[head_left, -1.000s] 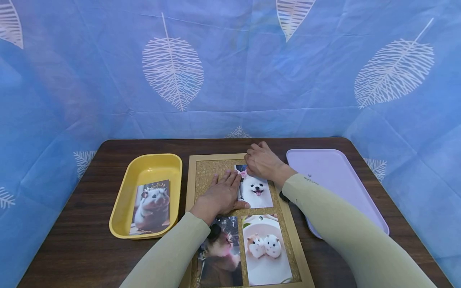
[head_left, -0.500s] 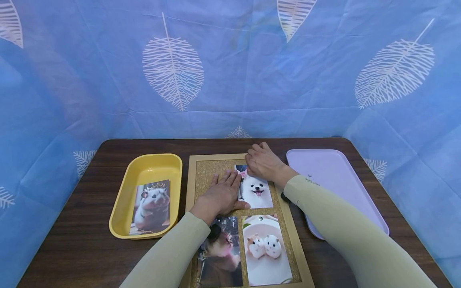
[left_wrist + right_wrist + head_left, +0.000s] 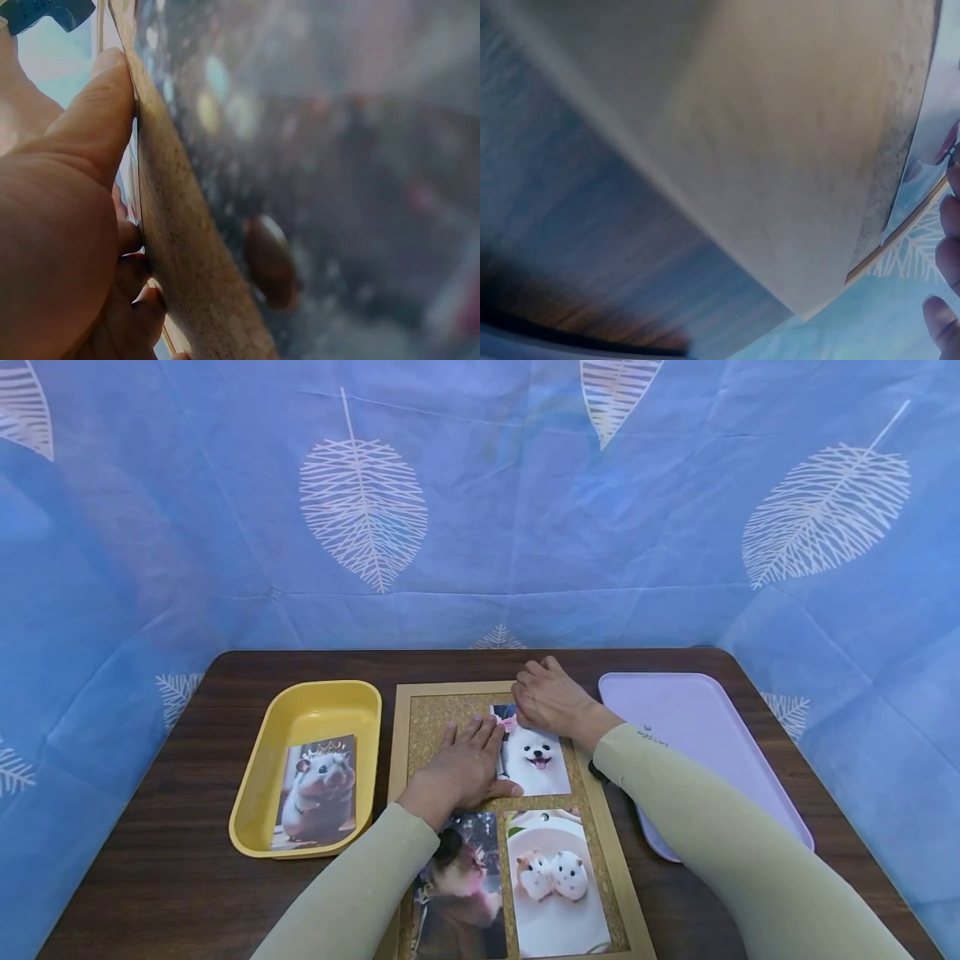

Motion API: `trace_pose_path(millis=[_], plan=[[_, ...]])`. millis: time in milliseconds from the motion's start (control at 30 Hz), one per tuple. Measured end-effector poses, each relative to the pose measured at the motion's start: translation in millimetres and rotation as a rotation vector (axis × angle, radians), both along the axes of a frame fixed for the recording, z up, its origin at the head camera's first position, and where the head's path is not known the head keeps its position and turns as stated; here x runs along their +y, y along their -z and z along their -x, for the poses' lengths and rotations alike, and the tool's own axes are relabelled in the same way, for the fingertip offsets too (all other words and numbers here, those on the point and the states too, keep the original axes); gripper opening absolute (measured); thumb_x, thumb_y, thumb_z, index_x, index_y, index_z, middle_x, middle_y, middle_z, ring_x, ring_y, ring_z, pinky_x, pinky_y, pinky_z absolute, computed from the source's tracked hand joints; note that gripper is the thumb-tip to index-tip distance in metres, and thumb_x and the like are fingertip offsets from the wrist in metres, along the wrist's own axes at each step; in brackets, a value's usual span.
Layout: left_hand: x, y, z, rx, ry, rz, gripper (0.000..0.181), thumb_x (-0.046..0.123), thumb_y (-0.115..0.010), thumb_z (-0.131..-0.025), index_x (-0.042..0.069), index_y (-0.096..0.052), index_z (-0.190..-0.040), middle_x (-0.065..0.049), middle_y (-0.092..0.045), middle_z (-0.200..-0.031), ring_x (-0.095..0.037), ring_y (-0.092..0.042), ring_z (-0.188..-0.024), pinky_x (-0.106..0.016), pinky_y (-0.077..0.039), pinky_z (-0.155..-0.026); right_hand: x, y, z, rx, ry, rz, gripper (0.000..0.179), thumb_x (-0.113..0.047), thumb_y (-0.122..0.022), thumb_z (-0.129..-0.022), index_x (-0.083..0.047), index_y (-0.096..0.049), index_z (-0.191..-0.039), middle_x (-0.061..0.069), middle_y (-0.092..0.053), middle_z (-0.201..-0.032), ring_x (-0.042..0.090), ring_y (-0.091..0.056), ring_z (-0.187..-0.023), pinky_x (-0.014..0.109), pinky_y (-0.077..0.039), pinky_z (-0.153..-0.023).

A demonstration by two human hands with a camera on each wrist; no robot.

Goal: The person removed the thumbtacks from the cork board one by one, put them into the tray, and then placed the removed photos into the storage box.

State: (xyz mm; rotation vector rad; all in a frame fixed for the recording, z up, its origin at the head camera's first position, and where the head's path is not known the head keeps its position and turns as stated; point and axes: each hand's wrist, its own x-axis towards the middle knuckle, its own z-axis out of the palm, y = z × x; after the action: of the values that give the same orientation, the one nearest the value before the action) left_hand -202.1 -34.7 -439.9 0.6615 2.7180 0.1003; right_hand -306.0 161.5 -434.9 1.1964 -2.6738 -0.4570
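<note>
My left hand [image 3: 461,770] lies with fingers extended across the cork board [image 3: 442,714], its fingertips over the left side of a white dog photo [image 3: 536,764]. The curled right hand [image 3: 551,700] presses at that photo's top edge; its fingertips are hidden in the head view, and I cannot tell what they hold. Below is a photo of two hamsters [image 3: 551,893], with a round silver tack [image 3: 545,817] at its top. Beside it lies a dark photo [image 3: 465,910], partly under the left wrist; a tack [image 3: 271,262] shows on it, blurred, in the left wrist view.
A yellow tray [image 3: 251,785] at left holds a photo of a crowned hamster [image 3: 318,793]. On the right is a lilac tray [image 3: 720,760] with a few small tacks [image 3: 651,737], partly behind the right sleeve. Both flank the board on the dark wooden table [image 3: 187,893].
The hands and photos keep their places on the board. Only a slight shift of the whole head view shows.
</note>
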Motion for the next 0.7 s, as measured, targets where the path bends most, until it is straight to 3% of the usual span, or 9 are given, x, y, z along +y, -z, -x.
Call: trace_pose_path(millis=[233, 433, 567, 700], plan=[[2.8, 0.3, -0.3, -0.002, 0.001, -0.002, 0.099, 0.074, -0.044, -0.100, 0.014, -0.011, -0.171, -0.005, -0.008, -0.179, -0.025, -0.006, -0.165, -0.055, -0.011, -0.133, 3.3, -1.9, -1.1, 0.026, -0.034, -0.027, 0.025, -0.031, -0.065, -0.102, -0.007, -0.071, -0.103, 0.010, -0.066, -0.101, 0.030, -0.054, -0.099, 0.045, -0.043, -0.084], [4.9, 0.8, -0.4, 0.002, 0.005, -0.001, 0.099, 0.074, -0.045, -0.100, 0.014, -0.012, -0.171, -0.005, -0.008, -0.179, -0.025, -0.006, -0.165, -0.055, -0.011, -0.133, 4.3, -8.1, -1.1, -0.010, -0.039, -0.031, 0.023, -0.027, -0.063, -0.103, -0.006, -0.071, -0.105, 0.010, -0.066, -0.103, 0.030, -0.053, -0.101, 0.044, -0.044, -0.084], [3.8, -0.5, -0.5, -0.006, -0.001, -0.010, 0.099, 0.073, -0.046, -0.100, 0.013, -0.012, -0.171, -0.005, -0.008, -0.179, -0.026, -0.006, -0.165, -0.055, -0.011, -0.133, 2.1, -17.3, -0.6, -0.065, -0.025, 0.032, 0.012, -0.019, -0.065, -0.099, -0.010, -0.066, -0.091, 0.008, -0.063, -0.097, 0.028, -0.049, -0.095, 0.043, -0.041, -0.083], [1.8, -1.6, -0.4, -0.011, -0.012, -0.013, 0.099, 0.073, -0.047, -0.099, 0.013, -0.013, -0.171, -0.005, -0.008, -0.179, -0.025, -0.006, -0.165, -0.055, -0.011, -0.133, 0.1, -26.5, -1.4, -0.112, -0.028, 0.106, 0.015, -0.013, -0.066, -0.095, -0.014, -0.059, -0.081, 0.005, -0.060, -0.089, 0.027, -0.048, -0.092, 0.044, -0.043, -0.083]])
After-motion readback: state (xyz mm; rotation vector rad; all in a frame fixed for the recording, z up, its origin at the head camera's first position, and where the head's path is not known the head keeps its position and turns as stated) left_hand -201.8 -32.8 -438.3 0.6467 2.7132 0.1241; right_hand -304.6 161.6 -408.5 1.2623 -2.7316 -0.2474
